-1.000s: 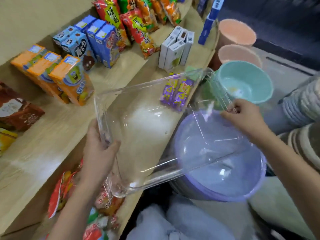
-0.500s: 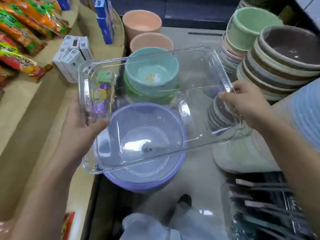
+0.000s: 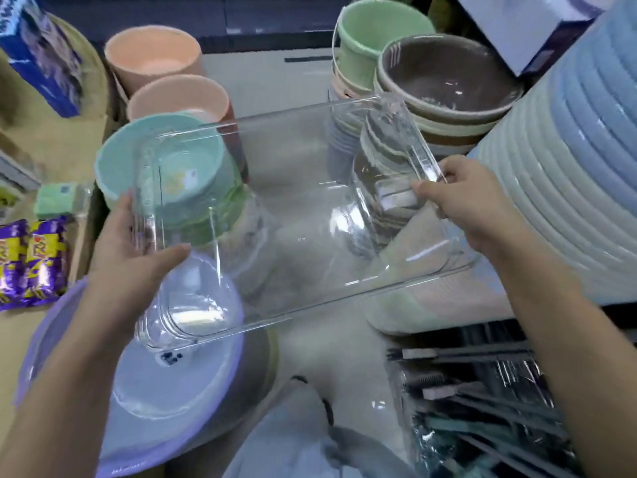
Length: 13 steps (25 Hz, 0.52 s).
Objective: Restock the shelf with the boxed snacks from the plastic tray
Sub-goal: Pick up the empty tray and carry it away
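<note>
A clear plastic tray (image 3: 303,305) hangs in the air in front of me with nothing inside it. My left hand (image 3: 134,250) grips its left short wall, thumb over the near rim. The right short wall is pinched by my right hand (image 3: 472,205). The tray sits level above the floor and the purple basin (image 3: 165,419). At the left edge, part of the wooden shelf (image 3: 51,139) shows with purple snack packs (image 3: 31,260), a small green box (image 3: 55,200) and a blue box (image 3: 38,53). The rest of the shelf's boxed snacks are out of view.
Stacked plastic basins surround the aisle: peach ones (image 3: 155,56), a teal one (image 3: 113,167), green (image 3: 375,32) and brown ones (image 3: 448,81) at the back right. A tall ribbed stack (image 3: 565,174) stands right. A bin of brushes (image 3: 482,401) lies at the lower right.
My view and the empty tray have swung right, away from the shelf and over the aisle. The shelf has slid to the left edge. Both hands keep their grip on the tray's ends.
</note>
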Tool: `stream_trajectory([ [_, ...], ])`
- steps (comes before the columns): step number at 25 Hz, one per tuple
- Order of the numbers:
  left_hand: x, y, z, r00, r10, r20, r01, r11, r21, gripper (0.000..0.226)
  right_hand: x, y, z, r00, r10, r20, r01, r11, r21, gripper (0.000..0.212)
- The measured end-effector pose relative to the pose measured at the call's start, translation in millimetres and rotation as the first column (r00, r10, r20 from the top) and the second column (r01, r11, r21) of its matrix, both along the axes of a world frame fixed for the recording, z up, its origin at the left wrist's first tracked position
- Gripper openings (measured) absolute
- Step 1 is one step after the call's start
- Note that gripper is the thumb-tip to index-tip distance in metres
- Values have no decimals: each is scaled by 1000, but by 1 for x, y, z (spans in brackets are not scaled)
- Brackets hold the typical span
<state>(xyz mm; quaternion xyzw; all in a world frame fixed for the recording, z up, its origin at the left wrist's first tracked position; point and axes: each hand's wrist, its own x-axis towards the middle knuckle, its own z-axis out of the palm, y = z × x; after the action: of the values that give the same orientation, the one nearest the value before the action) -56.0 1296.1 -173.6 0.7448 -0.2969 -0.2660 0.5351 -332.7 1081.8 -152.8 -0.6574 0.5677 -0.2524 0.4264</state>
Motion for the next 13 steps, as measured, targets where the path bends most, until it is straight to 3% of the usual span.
stream_trajectory([
  [8, 22, -111, -15, 991, 130, -22, -129, 991, 45, 64, 17, -98, -14, 987, -65, -148, 51, 994, -96, 12],
  [13, 65, -183, -18, 988, 154, -11, -153, 985, 81, 62, 61, -163, -21, 992, -69, -105, 67, 997, -28, 15],
])
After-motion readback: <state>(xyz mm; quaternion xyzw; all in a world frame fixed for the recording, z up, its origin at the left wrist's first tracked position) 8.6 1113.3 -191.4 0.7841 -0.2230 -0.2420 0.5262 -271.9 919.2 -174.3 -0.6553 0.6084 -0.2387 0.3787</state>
